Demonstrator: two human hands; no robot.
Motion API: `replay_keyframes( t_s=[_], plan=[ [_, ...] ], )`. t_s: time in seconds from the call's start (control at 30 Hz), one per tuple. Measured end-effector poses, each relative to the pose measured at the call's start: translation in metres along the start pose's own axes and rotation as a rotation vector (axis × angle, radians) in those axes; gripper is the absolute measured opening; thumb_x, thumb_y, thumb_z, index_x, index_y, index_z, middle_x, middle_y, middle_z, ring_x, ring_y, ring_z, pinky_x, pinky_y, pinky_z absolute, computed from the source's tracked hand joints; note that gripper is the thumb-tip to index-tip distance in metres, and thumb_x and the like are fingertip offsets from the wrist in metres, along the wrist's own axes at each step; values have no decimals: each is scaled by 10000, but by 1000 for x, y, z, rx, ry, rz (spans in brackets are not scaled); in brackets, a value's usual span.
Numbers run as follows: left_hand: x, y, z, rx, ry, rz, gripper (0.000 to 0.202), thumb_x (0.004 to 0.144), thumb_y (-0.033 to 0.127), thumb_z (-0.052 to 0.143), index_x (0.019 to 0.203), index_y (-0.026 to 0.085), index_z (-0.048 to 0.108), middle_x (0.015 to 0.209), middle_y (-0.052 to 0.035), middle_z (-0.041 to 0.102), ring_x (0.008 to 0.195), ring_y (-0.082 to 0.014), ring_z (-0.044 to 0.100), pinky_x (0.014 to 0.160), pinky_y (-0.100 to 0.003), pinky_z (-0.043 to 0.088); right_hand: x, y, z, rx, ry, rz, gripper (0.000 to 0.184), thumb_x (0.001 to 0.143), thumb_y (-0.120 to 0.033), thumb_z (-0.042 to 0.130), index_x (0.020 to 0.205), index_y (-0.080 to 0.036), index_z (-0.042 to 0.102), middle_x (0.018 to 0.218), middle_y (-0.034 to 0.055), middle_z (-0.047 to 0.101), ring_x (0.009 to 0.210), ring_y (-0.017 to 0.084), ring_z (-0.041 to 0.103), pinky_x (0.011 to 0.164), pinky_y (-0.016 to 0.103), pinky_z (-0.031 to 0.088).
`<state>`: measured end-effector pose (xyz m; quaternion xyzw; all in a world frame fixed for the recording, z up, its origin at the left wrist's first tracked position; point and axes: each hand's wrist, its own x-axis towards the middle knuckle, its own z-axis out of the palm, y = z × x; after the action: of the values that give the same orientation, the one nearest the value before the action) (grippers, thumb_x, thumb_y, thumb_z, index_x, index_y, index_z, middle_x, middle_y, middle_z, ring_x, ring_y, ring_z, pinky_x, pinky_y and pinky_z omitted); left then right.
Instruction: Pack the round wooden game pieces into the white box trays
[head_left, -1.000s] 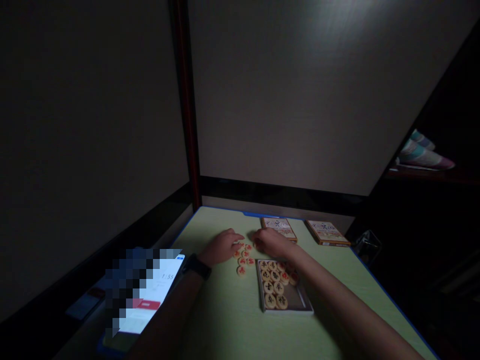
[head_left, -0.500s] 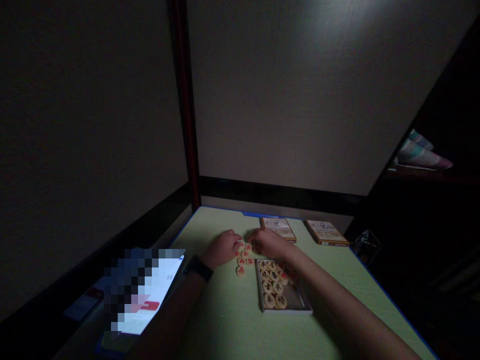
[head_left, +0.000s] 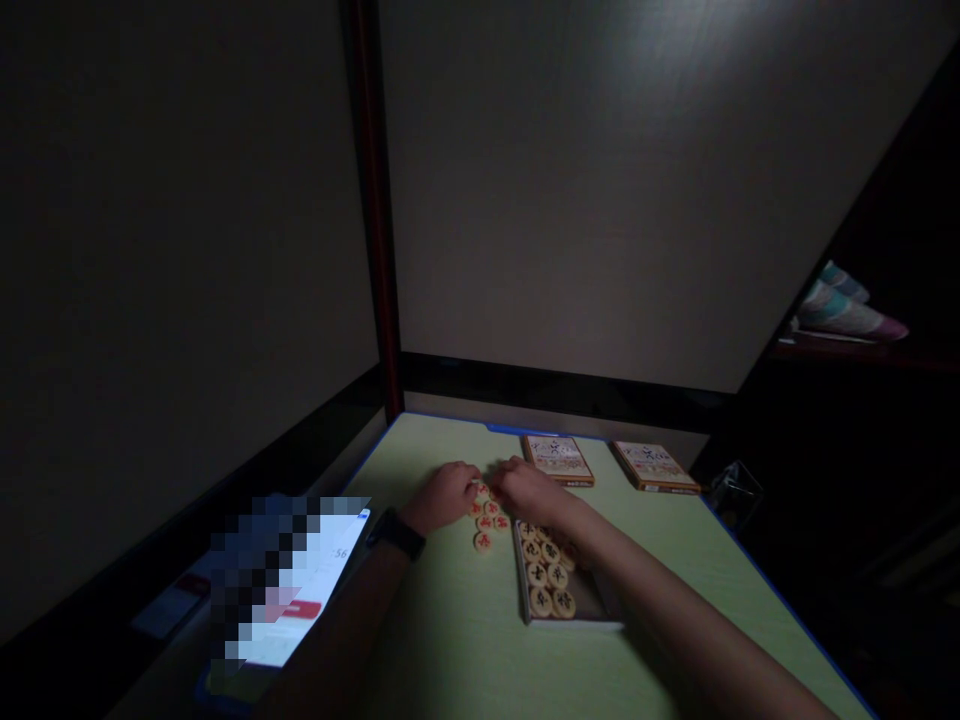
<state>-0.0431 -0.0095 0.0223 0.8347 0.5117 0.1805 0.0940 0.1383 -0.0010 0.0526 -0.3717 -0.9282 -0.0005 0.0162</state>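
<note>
Several round Chinese chess pieces [head_left: 486,522] with red characters lie in a loose cluster on the table, between my two hands. At the cluster's left edge is my left hand [head_left: 445,495], fingers bent and closed together, with a dark watch on the wrist; what its fingertips hold, if anything, is hidden. My right hand [head_left: 527,489] reaches in from the right, fingers closed and pointing down over the far pieces, its fingertips out of sight. Below the right forearm sits an open shallow box [head_left: 574,625] with black-character pieces [head_left: 541,575] in rows; the forearm hides its right side.
Two flat printed boxes, a left one [head_left: 559,458] and a right one [head_left: 655,466], lie at the table's [head_left: 442,640] far edge. A lit, partly blurred screen [head_left: 289,620] stands at the left. Walls rise behind the table and at left.
My right hand has shifted slightly left, over a red piece that showed between the hands before. My left hand has barely moved. The open box is more covered by the right forearm.
</note>
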Motion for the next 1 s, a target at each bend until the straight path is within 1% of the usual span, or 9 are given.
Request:
replay_keyframes(
  t_s=[0.13, 0.27, 0.37, 0.43, 0.53, 0.67, 0.8, 0.9, 1.0],
  plan=[
    [-1, 0, -5, -38, 16, -19, 257, 838, 87, 457, 966, 139, 675, 960, -98, 713, 946, -222, 650, 896, -318, 478, -2, 1, -5, -1, 6, 15, 173, 888, -112, 538, 905, -99, 710, 959, 161, 699, 936, 232, 614, 857, 307, 408],
    [-3, -1, -7, -67, 25, -39, 220, 796, 71, 506, 936, 175, 641, 840, -36, 690, 829, -184, 641, 800, -273, 476, -5, 5, -9, 29, 20, 40, 186, 909, -125, 513, 905, -103, 698, 964, 159, 694, 897, 219, 622, 785, 284, 413],
    [-4, -2, -8, -85, 13, -45, 202, 777, 55, 514, 879, 191, 622, 767, -7, 664, 769, -167, 626, 739, -250, 457, -7, 2, -8, 69, 29, 32, 166, 891, -113, 533, 926, -122, 695, 970, 132, 702, 890, 201, 631, 754, 258, 408],
    [-4, -3, -8, -75, 15, -74, 217, 778, 34, 489, 866, 188, 615, 748, -7, 655, 752, -164, 621, 717, -247, 445, -6, -3, -7, 99, 35, 17, 174, 864, -99, 557, 962, -140, 694, 990, 110, 709, 902, 188, 637, 757, 242, 407],
    [-3, -5, -8, -41, 41, -120, 248, 786, 7, 457, 876, 179, 611, 775, -24, 664, 758, -164, 624, 711, -249, 434, -3, -12, -6, 133, 44, 0, 205, 833, -89, 577, 985, -156, 696, 993, 92, 719, 904, 181, 646, 751, 232, 408],
    [-2, -6, -9, -29, 51, -114, 226, 831, 34, 435, 848, 171, 614, 802, -50, 679, 785, -172, 633, 720, -255, 432, 1, -21, -8, 150, 45, -8, 184, 823, -94, 578, 950, -153, 697, 973, 99, 729, 887, 189, 657, 727, 241, 409],
    [-2, -7, -7, -28, 41, -131, 230, 817, 39, 444, 829, 177, 628, 805, -45, 685, 789, -170, 634, 717, -254, 430, 3, -28, -8, 135, 13, -47, 197, 813, -81, 575, 938, -161, 704, 1017, 107, 730, 925, 195, 662, 749, 246, 409],
    [-2, -7, -7, -22, 33, -130, 230, 800, 37, 456, 807, 182, 633, 800, -35, 686, 779, -162, 626, 704, -246, 424, 4, -29, -7, 138, -3, -50, 184, 811, -84, 577, 897, -170, 715, 994, 97, 738, 916, 196, 667, 740, 244, 407],
    [-3, -5, -10, -36, 23, -121, 224, 789, 40, 464, 781, 177, 641, 776, -30, 681, 746, -157, 607, 690, -244, 420, 3, -22, -12, 159, 2, -36, 170, 816, -112, 593, 886, -188, 728, 946, 76, 747, 871, 185, 670, 713, 237, 406]
  ],
)
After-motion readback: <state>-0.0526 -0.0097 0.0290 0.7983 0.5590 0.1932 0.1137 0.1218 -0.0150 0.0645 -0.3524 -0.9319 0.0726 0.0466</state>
